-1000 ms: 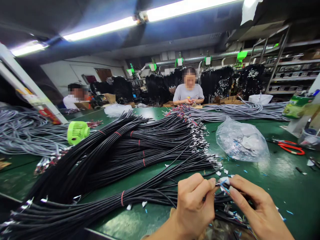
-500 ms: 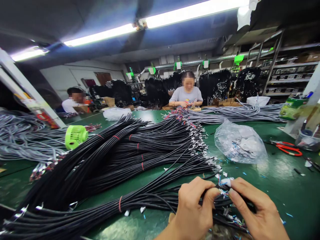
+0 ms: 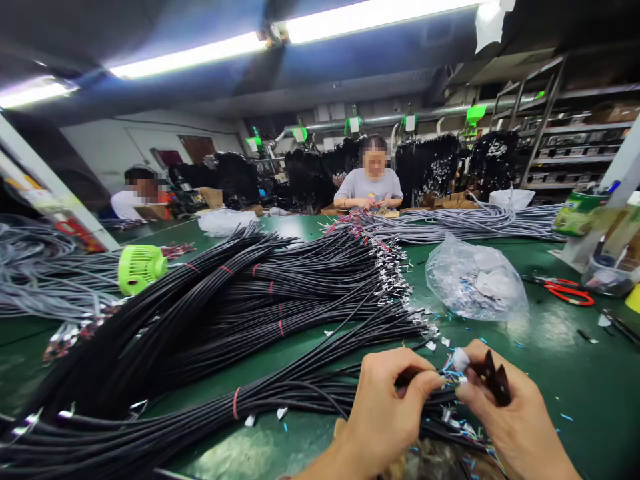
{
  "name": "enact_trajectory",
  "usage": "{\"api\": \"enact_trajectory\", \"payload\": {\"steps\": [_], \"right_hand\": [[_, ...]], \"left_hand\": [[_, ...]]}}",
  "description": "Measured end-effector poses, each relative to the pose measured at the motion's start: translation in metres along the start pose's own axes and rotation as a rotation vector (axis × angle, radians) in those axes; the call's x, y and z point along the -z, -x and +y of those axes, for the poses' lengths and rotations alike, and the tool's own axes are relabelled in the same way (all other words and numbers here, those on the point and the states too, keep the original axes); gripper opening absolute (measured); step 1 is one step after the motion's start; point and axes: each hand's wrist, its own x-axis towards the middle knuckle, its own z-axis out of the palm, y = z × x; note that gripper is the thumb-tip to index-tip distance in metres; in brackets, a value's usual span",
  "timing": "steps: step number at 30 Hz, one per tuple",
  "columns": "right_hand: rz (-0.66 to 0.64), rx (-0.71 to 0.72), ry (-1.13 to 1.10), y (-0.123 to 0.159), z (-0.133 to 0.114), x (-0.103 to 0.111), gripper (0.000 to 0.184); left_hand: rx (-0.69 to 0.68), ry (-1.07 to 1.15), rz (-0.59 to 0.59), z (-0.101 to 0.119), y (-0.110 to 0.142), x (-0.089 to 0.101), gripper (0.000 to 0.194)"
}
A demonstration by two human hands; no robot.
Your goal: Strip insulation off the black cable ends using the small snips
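Overhead, lights [image 3: 380, 18]; below, green tabletop [image 3: 555, 347].

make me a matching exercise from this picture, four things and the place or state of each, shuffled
1. right hand
2. plastic bag
3. left hand
4. red handles

A. on the table, right of the plastic bag
B. gripping a dark pointed tool
C. pinching at thin wires
D. see-through, with scraps inside

Pairs: 1-B, 2-D, 3-C, 4-A

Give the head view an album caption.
Left hand at fine wires, right hand with a dark tool, beside bundled black cables.
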Motion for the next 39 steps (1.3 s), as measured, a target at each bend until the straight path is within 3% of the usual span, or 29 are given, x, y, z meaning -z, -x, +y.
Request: {"api": "enact_trajectory", "payload": {"steps": [5,10,12,14,17,20,22,26,29,32,33,34,37,39], "right_hand": [[-0.057,-0.148,-0.135,-0.004,-0.001,0.001,0.023],[-0.145,-0.495,-0.635,0.001,-0.003,-0.007,0.032],[-0.179,-0.556,-0.779,0.002,-0.004,-0.009,0.035],[-0.170,-0.485,-0.713,0.000,-0.004,-0.009,0.035],[-0.056,-0.286,-0.397,-0.005,-0.001,-0.009,0.032],[-0.037,-0.268,-0.306,-0.007,0.002,-0.013,0.031],[-0.071,-0.234,-0.272,-0.005,0.003,-0.015,0.028],[-0.016,0.019,-0.017,-0.003,0.002,-0.010,0.010],[0.122,0.077,0.104,-0.006,0.005,0.005,0.007],[0.369,0.035,0.188,-0.012,0.009,0.021,0.004],[0.398,0.022,0.200,-0.014,0.010,0.024,0.003],[0.372,0.014,0.202,-0.015,0.010,0.025,0.007],[0.136,0.050,0.168,-0.016,0.002,0.020,0.025],[0.013,0.088,0.106,-0.014,-0.004,0.014,0.023]], "left_hand": [[-0.318,-0.188,0.103,-0.004,0.005,-0.006,0.011],[-0.361,-0.167,0.035,-0.007,-0.003,-0.002,0.012],[-0.338,-0.145,-0.012,-0.007,-0.006,0.000,0.012],[-0.301,-0.139,-0.017,-0.006,-0.008,0.000,0.010],[-0.264,-0.185,0.054,-0.006,-0.005,-0.003,0.009],[-0.251,-0.227,0.105,-0.007,-0.002,-0.006,0.012],[-0.214,-0.233,0.096,-0.008,-0.002,-0.006,0.016],[-0.103,-0.212,0.008,-0.007,-0.003,-0.005,0.024],[-0.060,-0.168,-0.010,-0.004,-0.001,-0.004,0.024],[-0.025,-0.104,0.011,-0.002,0.000,-0.002,0.024],[-0.024,-0.089,0.014,-0.001,0.001,-0.002,0.025],[-0.030,-0.081,0.019,-0.001,0.001,-0.002,0.025],[-0.064,-0.094,0.056,-0.002,0.000,-0.001,0.026],[-0.081,-0.106,0.073,-0.002,-0.001,-0.001,0.024]]}}
